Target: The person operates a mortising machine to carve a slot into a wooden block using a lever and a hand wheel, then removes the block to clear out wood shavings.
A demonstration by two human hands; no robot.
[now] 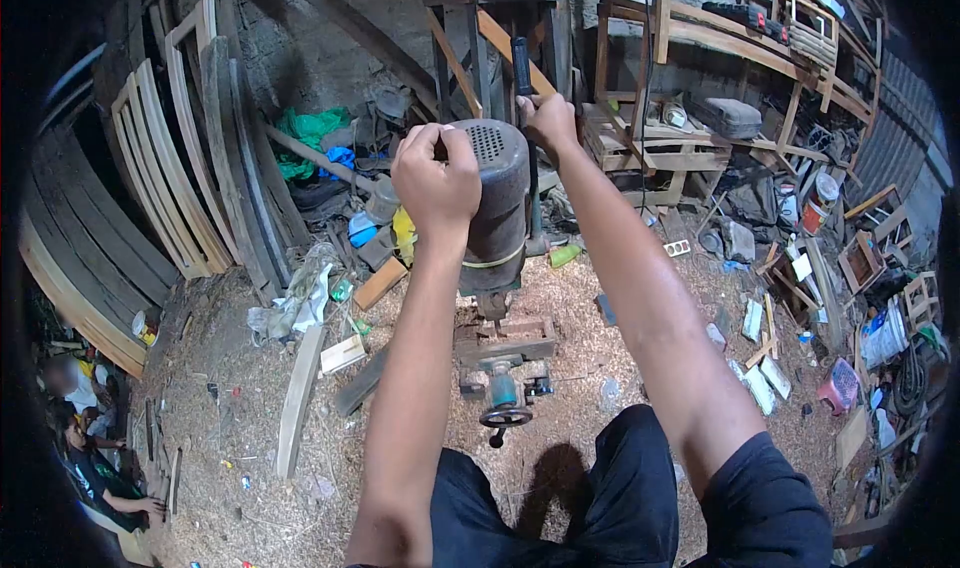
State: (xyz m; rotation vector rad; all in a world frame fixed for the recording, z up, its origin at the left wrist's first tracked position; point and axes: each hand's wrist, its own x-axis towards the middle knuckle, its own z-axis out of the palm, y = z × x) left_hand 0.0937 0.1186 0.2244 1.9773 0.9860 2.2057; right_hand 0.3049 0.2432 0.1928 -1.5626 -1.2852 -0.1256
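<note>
An upright drilling machine with a grey cylindrical motor point(495, 208), its top perforated, stands in front of me. My left hand point(437, 173) is closed at the upper left side of the motor, fingers curled; what they grip is hidden. My right hand point(550, 123) is wrapped round a lever point(521, 66) with a black grip, behind and right of the motor. Below the motor, a bit point(497, 321) points down at a wooden workpiece point(507, 348) on the machine's table. A black handwheel point(505, 417) sits at the front, nearest my legs.
Wood shavings point(250, 418) cover the floor. Long curved planks point(165, 158) lean at the left, and a loose board point(300, 398) lies nearby. Two people point(100, 468) are at the lower left. Wooden racks point(650, 148), a pink basket point(838, 385) and scrap line the back and right.
</note>
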